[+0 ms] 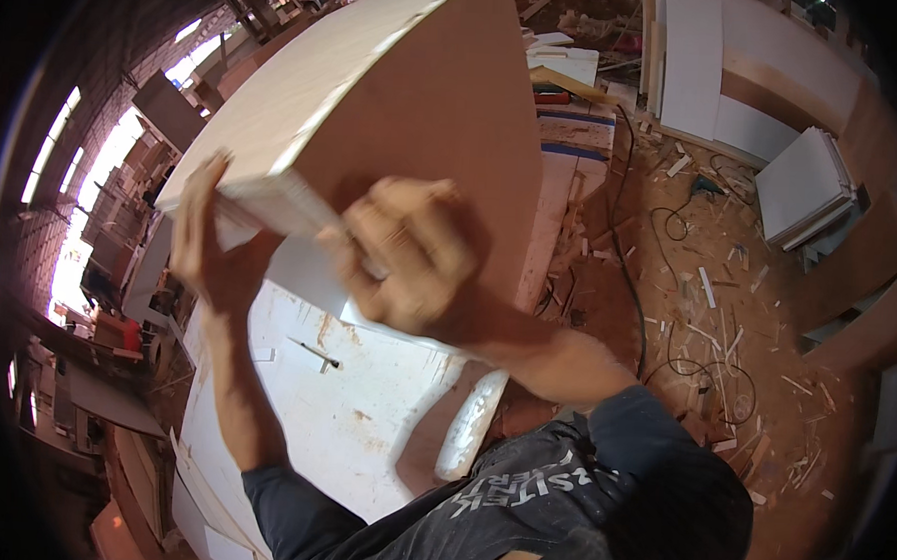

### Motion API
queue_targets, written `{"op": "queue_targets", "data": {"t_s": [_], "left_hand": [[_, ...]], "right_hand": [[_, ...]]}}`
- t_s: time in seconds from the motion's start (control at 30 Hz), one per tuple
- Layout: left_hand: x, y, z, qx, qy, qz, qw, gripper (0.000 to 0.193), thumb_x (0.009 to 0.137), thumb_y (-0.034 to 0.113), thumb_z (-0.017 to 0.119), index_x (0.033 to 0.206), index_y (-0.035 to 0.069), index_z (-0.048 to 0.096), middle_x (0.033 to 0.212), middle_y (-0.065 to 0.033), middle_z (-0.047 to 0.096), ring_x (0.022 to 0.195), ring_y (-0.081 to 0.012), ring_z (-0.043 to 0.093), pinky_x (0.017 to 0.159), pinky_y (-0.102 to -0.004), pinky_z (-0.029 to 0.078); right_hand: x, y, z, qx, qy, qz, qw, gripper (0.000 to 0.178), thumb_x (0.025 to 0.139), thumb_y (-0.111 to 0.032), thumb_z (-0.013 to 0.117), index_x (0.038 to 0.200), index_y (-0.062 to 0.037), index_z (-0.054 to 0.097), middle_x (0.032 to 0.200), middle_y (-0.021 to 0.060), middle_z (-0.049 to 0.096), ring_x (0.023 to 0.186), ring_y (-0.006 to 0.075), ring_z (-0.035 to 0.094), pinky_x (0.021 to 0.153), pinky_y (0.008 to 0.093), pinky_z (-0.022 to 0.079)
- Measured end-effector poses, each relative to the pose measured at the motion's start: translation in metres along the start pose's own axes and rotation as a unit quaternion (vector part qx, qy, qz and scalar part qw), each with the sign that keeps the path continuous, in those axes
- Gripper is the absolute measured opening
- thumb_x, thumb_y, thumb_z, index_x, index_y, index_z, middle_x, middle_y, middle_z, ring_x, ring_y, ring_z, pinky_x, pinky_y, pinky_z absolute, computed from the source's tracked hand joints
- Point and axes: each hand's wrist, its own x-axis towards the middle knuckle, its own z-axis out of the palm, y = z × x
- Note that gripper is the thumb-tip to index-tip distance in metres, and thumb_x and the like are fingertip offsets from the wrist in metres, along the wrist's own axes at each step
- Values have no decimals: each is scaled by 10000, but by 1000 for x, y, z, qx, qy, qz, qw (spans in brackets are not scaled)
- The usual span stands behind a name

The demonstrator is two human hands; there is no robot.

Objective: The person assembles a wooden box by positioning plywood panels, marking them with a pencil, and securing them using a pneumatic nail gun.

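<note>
A large wooden box-like piece point(426, 109) with a pale side and a reddish-brown face stands tilted over the white worktable point(363, 406). My left hand point(215, 240) grips its near lower corner, fingers up on the pale side and thumb underneath. Beside the same near edge, my right hand point(410, 253) is curled closed and smeared by motion. Something small and pale shows between its fingers, too blurred to name. On the worktable below lies a thin dark-tipped tool, perhaps a brush point(315, 354).
Wood scraps and offcuts litter the floor point(707, 321) at right, crossed by a black cable point(630, 238). A green power tool point(708, 184) lies there. White panels point(803, 185) lean at the far right. Stacked boards point(113, 396) stand at left.
</note>
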Motion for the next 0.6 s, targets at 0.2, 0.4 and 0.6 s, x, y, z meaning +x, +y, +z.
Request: {"op": "queue_targets", "data": {"t_s": [0.2,0.4,0.6], "left_hand": [[-6,1,0,92,-44,-36,994,511,884,212,773,1324,-5,628,1293,-199,681,1223,-361,652,1080,-475,496],[-7,23,-4,166,-95,-153,970,509,886,216,769,1323,-4,628,1292,-199,681,1224,-361,652,1077,-473,498],[-4,28,23,198,-132,-238,942,507,888,221,765,1322,-4,629,1290,-199,681,1224,-361,652,1074,-471,500]], "right_hand": [[3,42,-14,191,11,32,981,352,854,-352,785,1063,-79,711,1024,73,648,838,199,631,731,373,473],[-65,286,-68,227,-47,367,901,307,966,-136,620,1215,41,595,1019,153,646,907,241,660,787,357,550],[-219,626,-96,-295,-265,289,871,418,915,-314,727,1259,-117,595,1052,139,714,928,365,701,749,486,550]]}}
